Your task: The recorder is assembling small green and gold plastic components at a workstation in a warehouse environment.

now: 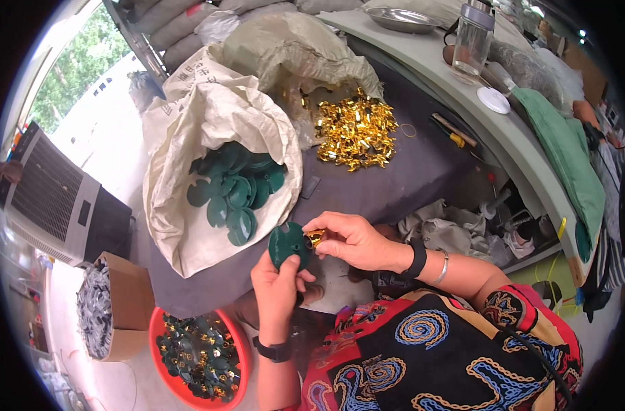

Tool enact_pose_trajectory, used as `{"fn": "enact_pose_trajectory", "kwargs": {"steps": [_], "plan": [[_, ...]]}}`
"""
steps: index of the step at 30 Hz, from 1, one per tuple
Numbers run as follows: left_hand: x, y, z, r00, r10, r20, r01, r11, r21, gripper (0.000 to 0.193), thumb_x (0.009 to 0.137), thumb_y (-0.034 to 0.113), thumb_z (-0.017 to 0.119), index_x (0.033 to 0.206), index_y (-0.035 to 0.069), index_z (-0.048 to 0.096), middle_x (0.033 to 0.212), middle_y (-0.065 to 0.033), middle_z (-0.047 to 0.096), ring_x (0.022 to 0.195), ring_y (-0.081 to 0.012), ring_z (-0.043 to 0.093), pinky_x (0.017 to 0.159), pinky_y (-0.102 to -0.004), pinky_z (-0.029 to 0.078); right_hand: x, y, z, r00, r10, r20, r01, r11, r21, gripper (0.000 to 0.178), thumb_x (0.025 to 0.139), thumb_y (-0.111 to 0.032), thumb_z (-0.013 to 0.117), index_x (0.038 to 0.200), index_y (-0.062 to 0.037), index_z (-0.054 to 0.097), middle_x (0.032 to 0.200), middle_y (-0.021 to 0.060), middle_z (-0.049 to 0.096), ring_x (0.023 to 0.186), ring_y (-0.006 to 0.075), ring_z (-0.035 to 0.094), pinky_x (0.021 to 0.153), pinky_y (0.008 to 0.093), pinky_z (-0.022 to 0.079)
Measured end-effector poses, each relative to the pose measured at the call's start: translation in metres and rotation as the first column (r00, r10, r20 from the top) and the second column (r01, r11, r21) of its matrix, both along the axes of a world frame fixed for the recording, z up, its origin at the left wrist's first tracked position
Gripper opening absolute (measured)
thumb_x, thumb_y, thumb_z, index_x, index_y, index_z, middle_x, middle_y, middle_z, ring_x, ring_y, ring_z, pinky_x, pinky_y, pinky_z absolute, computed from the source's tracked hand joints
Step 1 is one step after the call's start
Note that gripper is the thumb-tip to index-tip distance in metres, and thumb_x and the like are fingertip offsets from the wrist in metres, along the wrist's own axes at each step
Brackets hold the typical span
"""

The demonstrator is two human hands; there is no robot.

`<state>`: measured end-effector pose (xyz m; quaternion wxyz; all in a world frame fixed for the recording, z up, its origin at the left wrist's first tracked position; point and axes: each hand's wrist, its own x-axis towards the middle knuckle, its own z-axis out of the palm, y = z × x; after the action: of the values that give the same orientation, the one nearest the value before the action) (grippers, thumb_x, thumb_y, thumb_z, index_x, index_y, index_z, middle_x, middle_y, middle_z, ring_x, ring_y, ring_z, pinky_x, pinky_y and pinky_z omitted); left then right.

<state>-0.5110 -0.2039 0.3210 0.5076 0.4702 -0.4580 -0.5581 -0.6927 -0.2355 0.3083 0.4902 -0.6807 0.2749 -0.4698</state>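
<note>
My left hand [277, 282] grips a dark green round plastic disc [286, 245] by its lower edge, thumb across its face. At the disc's right edge, my right hand [350, 241] pinches a small shiny gold piece [315, 237] between thumb and fingertips. The gold piece is close against the disc; whether it sits in a hole there I cannot tell. Left of my hands, a white woven sack [189, 233] lies open with several like green discs [238, 192] in its mouth. Farther off, a heap of gold pieces [357, 130] lies on the dark cloth-covered table [408, 181].
An orange-red basin [242, 356] holds green discs with gold pieces, below the table's left end. Beside it stands a cardboard box [131, 301] of grey parts. A bottle [471, 41] and a metal dish [403, 19] rest on the pale shelf. Hand tools [455, 131] lie at the right.
</note>
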Motion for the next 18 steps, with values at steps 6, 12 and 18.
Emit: {"fn": "enact_pose_trajectory", "kwargs": {"steps": [6,12,18], "plan": [[-0.025,0.013,0.004,1.0,-0.01,0.021,0.011,0.998,-0.065,0.02,0.088,0.0,0.049,0.106,-0.005,0.058,0.076,-0.0063,0.062,0.052,-0.0103,0.059,0.043,-0.0203,0.041,-0.008,0.008,0.0,0.986,-0.123,-0.115,0.088,0.957,-0.276,0.03,0.086,0.002,0.059,0.115,0.0012,0.055,0.097,0.0111,0.057,0.085,0.0222,0.062,0.073,0.0303,0.051],[-0.033,0.017,-0.009,0.963,0.05,0.263,0.015,0.971,-0.24,0.018,0.086,-0.004,0.05,0.101,-0.003,0.059,0.072,-0.0032,0.062,0.052,-0.0074,0.057,0.044,-0.0205,0.042,-0.008,0.013,-0.006,0.943,-0.259,-0.208,0.124,0.856,-0.503,0.031,0.083,0.0,0.062,0.112,0.0024,0.053,0.096,0.0158,0.056,0.081,0.0329,0.062,0.067,0.0366,0.052],[-0.039,0.019,-0.009,0.802,0.21,0.56,0.095,0.88,-0.466,0.015,0.074,-0.005,0.057,0.088,-0.002,0.052,0.072,-0.0178,0.054,0.059,-0.0365,0.057,0.054,-0.042,0.044,-0.015,0.015,-0.003,0.87,-0.337,-0.361,0.063,0.8,-0.597,0.035,0.078,-0.002,0.066,0.11,0.0026,0.051,0.091,0.016,0.055,0.07,0.0351,0.06,0.057,0.0401,0.05]]}}
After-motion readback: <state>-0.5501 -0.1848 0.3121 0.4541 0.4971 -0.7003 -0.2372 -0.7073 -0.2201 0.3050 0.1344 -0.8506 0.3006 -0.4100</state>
